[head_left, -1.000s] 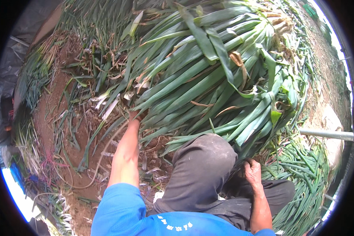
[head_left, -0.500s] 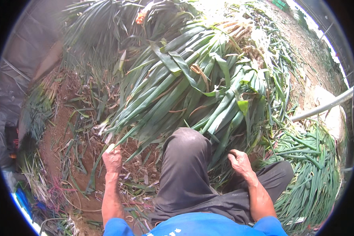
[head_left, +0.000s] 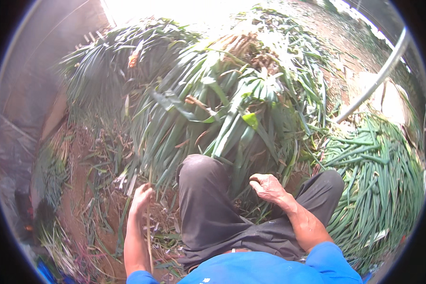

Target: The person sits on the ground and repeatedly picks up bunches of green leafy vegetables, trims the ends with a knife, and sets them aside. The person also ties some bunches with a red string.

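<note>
A large heap of green onions (head_left: 194, 109) lies before me, long green leaves hanging toward my knees, pale dry root ends at the top. My left hand (head_left: 141, 198) is closed beside the heap's lower left edge. A thin pale strip (head_left: 148, 232), like a dry leaf or straw, runs through its fingers, showing above and below them. My right hand (head_left: 269, 187) hovers between my knees, in front of the hanging leaves. Its fingers are curled, thumb pressed to the forefinger; whatever they may hold is hidden.
Another pile of green onions (head_left: 374, 175) lies at the right, near a bent metal pipe (head_left: 374, 83) and a pale sack (head_left: 388, 102). Leaf scraps litter the brown soil (head_left: 75, 189) at the left. Dark sheeting (head_left: 19, 156) hangs along the far left.
My view has shifted, so the heap sits further left. My right hand has risen and moved left between my knees. My left hand is slightly lower, with the pale strip now visible at its fingers.
</note>
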Tool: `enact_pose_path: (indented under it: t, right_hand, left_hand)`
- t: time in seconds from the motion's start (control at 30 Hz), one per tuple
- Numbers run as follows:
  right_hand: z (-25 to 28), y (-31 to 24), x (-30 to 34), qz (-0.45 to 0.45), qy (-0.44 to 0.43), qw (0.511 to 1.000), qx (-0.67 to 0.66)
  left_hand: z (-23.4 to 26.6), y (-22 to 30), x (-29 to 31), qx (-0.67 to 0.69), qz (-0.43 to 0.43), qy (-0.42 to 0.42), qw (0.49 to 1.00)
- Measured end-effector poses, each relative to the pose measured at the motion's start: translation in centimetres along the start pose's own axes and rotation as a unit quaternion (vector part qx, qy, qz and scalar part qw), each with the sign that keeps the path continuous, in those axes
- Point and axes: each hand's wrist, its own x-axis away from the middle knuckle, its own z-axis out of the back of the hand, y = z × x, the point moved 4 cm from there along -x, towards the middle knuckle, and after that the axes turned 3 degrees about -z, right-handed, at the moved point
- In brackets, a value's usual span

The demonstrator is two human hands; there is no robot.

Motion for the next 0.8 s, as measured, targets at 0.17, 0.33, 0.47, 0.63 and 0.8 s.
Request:
enact_pose_path:
  t: [0.17, 0.33, 0.47, 0.63, 0.8]
  right_hand:
    - [0.8, -1.1, 0.8, 0.016, 0.020, 1.000, 0.016]
    - [3.0, -1.4, 1.1, 0.024, 0.049, 0.998, 0.026]
    - [2.2, -1.9, 0.5, 0.032, 0.034, 0.999, 0.022]
    - [1.7, -3.5, 0.2, 0.060, 0.003, 0.998, 0.036]
    - [2.5, -3.5, -0.1, 0.068, 0.008, 0.996, 0.056]
  left_hand:
    - [-2.3, 6.0, -11.6, -0.081, -0.022, 0.002, 0.996]
    - [-3.9, 19.5, -2.3, -0.071, -0.177, 0.013, 0.981]
    - [-2.7, 25.9, 4.2, -0.222, -0.223, 0.030, 0.949]
    - [1.2, 31.0, 3.9, -0.190, -0.249, 0.078, 0.946]
    - [1.1, 38.7, 8.8, -0.336, -0.326, 0.043, 0.883]
